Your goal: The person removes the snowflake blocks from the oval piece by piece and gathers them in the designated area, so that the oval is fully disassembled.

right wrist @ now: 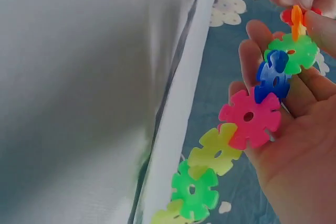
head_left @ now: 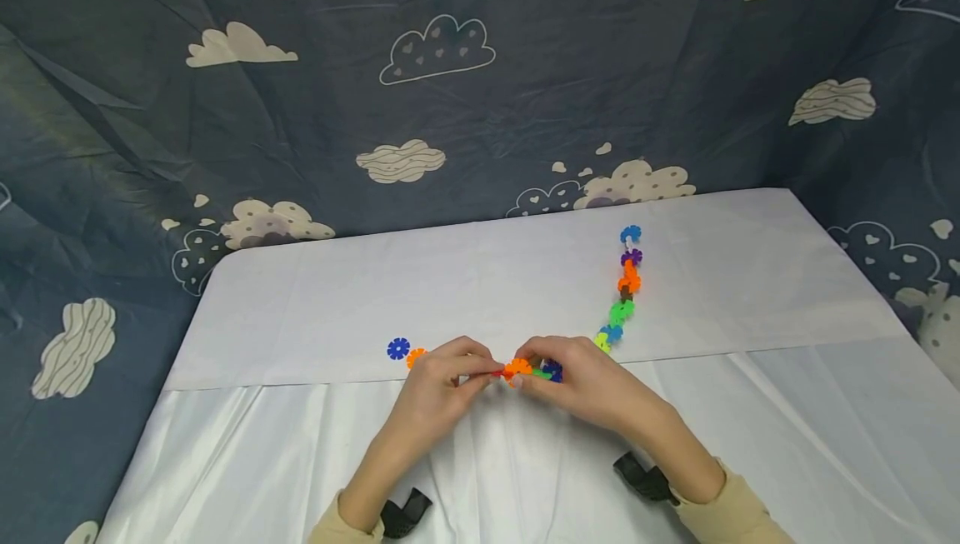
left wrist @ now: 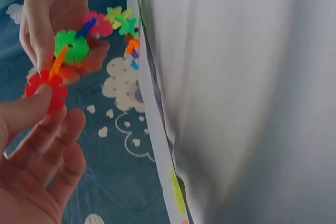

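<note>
My left hand pinches a red flower-shaped disc between thumb and fingers. At its edge the red disc meets an orange disc, which stands edge-on to it. My right hand pinches the orange disc at the near end of a linked chain. A green disc, a blue disc, a pink disc and a yellow disc follow along the right palm. Beyond the hand, the chain's far part lies on the table, ending in a light blue disc.
Left of the left hand lie a loose dark blue disc and an orange disc, the latter partly hidden by the hand. A white cloth covers the table. Behind it hangs a dark curtain with cloud prints.
</note>
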A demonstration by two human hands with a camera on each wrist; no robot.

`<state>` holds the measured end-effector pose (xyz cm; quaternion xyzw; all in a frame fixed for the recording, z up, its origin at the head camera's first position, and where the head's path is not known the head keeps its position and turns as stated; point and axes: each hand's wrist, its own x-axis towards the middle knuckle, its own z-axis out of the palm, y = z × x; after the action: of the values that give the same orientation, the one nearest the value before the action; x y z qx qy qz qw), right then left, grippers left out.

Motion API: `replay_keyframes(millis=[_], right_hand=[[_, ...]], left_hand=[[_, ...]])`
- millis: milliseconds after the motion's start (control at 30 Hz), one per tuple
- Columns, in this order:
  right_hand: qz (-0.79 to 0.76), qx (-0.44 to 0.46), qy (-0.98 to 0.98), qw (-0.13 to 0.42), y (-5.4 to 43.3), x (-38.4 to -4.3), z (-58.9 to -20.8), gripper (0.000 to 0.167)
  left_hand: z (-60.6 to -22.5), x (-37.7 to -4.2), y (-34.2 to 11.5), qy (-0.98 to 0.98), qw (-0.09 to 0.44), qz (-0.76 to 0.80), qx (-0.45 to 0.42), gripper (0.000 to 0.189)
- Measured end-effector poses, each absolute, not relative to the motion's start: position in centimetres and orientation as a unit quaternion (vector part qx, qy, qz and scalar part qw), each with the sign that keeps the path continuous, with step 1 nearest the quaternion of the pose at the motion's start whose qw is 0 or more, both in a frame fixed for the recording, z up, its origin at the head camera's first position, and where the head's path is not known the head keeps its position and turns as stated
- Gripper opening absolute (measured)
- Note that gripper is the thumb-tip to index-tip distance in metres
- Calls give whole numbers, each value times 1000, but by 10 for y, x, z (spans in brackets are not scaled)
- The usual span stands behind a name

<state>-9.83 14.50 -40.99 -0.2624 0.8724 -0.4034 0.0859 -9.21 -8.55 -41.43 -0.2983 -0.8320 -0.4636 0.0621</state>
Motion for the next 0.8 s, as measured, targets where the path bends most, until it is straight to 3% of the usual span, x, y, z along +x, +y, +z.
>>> replay_keyframes(millis=[233,367,800], right_hand=[[-446,-278,840,136,147,-99,-410,5],[-468,-294,821,147,145,-99,-411,13],[-476,-290,825,89,140,-96,-414,8]], left_hand=[[-414,-94,-89,-824,51,-463,-321,18],[-416,-94,-88,-819,56,-467,-329,17],[-418,-97,-90,-805,96,-475,-342,18]])
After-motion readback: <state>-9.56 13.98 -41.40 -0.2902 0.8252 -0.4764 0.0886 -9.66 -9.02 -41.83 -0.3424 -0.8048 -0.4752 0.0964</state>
